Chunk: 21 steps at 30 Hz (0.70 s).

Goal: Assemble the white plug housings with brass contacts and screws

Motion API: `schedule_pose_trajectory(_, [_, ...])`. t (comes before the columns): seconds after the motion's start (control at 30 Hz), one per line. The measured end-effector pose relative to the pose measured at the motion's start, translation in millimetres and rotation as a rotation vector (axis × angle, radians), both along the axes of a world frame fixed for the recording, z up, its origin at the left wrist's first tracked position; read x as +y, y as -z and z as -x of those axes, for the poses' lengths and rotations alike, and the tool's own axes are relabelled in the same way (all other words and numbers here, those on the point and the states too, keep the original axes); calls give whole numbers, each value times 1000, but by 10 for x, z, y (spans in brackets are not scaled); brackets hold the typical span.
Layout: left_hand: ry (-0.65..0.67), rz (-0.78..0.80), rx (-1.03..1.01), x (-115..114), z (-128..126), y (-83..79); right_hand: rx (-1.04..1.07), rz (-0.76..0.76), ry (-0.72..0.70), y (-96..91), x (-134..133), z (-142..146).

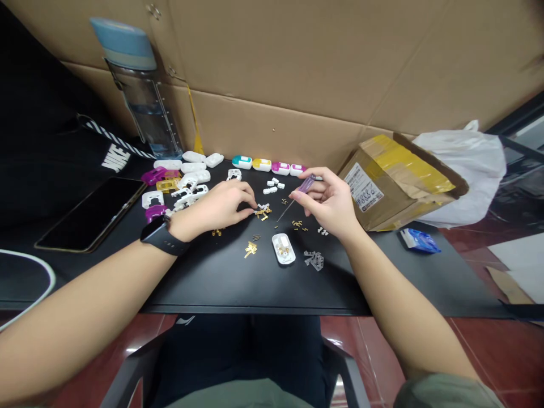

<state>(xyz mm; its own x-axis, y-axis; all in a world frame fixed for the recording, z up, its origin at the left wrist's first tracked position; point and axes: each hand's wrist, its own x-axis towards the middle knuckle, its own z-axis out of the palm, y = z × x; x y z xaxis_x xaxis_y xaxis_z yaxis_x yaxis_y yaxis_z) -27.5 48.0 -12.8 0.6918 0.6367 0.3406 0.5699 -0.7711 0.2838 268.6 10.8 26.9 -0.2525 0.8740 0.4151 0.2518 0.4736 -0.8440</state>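
My left hand (221, 205) rests on the black table (238, 277) with its fingertips pinched on a small brass part in a little pile of brass pieces (263, 212). My right hand (329, 201) grips a small screwdriver (304, 186) with a purple handle; its thin shaft points down-left toward that pile. A white plug base (283, 248) lies open-side up just in front of both hands. More brass pieces (250, 249) and a clear plastic piece (315, 259) lie beside it. A black watch (164, 237) is on my left wrist.
White, pink and yellow plug shells (178, 184) crowd the back left; assembled plugs (272, 165) line the cardboard wall. A phone (91, 212), a water bottle (140, 90), an open cardboard box (395, 181), a white bag (463, 164) and a blue packet (419, 240) surround the work spot.
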Motion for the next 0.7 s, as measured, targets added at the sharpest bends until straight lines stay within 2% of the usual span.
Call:
schedule_pose_trajectory(0.37, [-4, -31, -18, 19, -40, 104, -9, -8, -1, -16, -1, 11])
schedule_pose_trajectory(0.7, [-21, -54, 21, 29, -37, 110, -7, -15, 6, -26, -16, 9])
